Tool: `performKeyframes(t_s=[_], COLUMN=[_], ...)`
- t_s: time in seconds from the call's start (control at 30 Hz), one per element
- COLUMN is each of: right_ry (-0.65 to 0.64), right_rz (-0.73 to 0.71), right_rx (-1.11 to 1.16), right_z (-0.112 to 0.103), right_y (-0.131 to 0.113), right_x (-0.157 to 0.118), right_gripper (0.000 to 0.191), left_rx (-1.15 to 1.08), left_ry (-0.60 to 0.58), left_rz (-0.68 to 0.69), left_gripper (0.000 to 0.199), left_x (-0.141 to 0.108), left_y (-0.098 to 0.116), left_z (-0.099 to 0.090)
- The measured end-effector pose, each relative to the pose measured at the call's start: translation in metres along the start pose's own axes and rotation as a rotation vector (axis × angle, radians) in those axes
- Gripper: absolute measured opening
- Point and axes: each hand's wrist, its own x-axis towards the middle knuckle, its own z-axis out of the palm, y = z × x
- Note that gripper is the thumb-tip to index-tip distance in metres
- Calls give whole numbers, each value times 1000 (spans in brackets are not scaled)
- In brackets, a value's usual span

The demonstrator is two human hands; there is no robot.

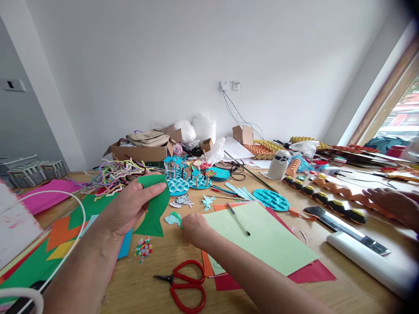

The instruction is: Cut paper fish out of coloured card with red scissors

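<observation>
My left hand [131, 205] is raised over the table, pinching a piece of green paper [153, 209] with a curved cut edge between thumb and fingers. Down at the table, my right hand [196, 229] is closed, its fingertips at a small green paper cutout [178, 216]. That cutout lies against a light blue paper fish [170, 220]; the fingers partly hide it. Red-handled scissors [188, 283] lie nearer me, blades pointing left. Beside my right forearm a pen [238, 219] rests on pale green paper [271, 244]. More cut paper fish [182, 200] lie beyond my hands.
Small colored paper scraps [144, 248] lie between my arms. Blue fish-topped craft models [176, 185] stand farther back. At right are a phone [347, 229], a white case [369, 264], painted egg-carton strips [324, 200] and another person's hand [394, 203]. A white cable [83, 209] loops at left.
</observation>
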Motion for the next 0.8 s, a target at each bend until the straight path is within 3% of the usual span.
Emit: performKeyframes(t_s=[0.17,0.4,0.63,0.8], right_ry=[67,257,98,121], right_rz=[63,86,-39,-85], right_rx=[83,286,711,921], right_z=[0,-23,-8,-3], right_y=[7,36,59,54], right_x=[0,-16,-10,-13], right_gripper=[20,22,11,11], left_rx=[-4,-9,-9,-11], left_ry=[-7,-15,-11,-19], left_rz=[13,53,26,47], left_gripper=[19,17,17,16], left_x=[0,-2,-1,0], left_y=[0,3,0,0], left_z=[-2,-3,-2,-2])
